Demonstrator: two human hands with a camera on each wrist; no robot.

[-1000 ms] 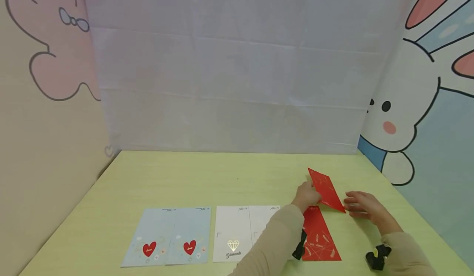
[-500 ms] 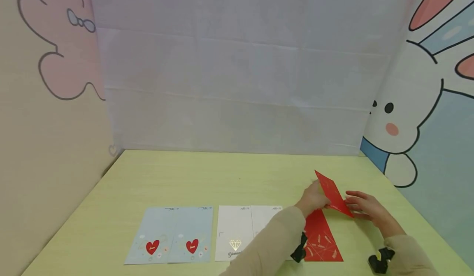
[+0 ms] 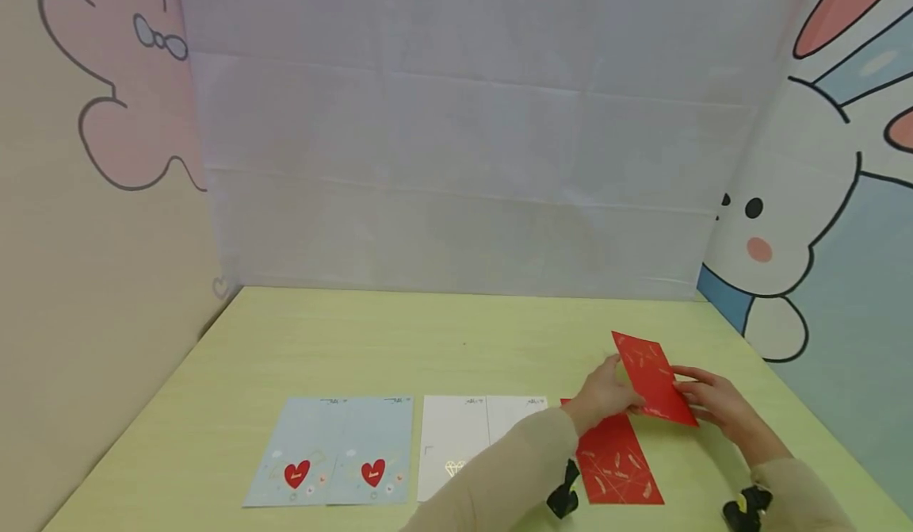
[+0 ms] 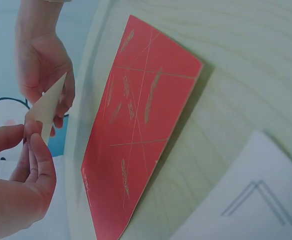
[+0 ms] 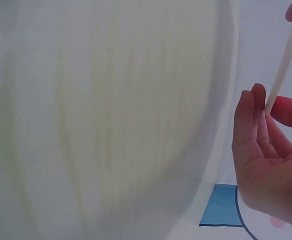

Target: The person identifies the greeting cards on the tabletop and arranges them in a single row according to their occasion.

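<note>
Both hands hold a red card (image 3: pixel 655 381) with gold markings, raised at a tilt over the right part of the table. My left hand (image 3: pixel 602 393) pinches its left edge between thumb and fingers. At the opposite edge, my right hand (image 3: pixel 719 407) has its thumb on one side and fingers on the other, as the right wrist view shows with the card (image 5: pixel 285 60) seen edge-on. The left wrist view shows the card's pale underside (image 4: pixel 48 105). Below the left hand lies another red card (image 3: pixel 616 468) with gold lines, partly covered by the left forearm.
Two light blue cards (image 3: pixel 364 437) with red hearts lie side by side on the left of the pale yellow-green table (image 3: pixel 428 334). White cards (image 3: pixel 456 429) lie in the middle, partly hidden by the left sleeve. A white sheet (image 3: pixel 464 135) hangs behind the table.
The held card has come slightly right and nearer, turning its red face more toward the head camera. The right hand, earlier apart from it, now grips its right edge.
</note>
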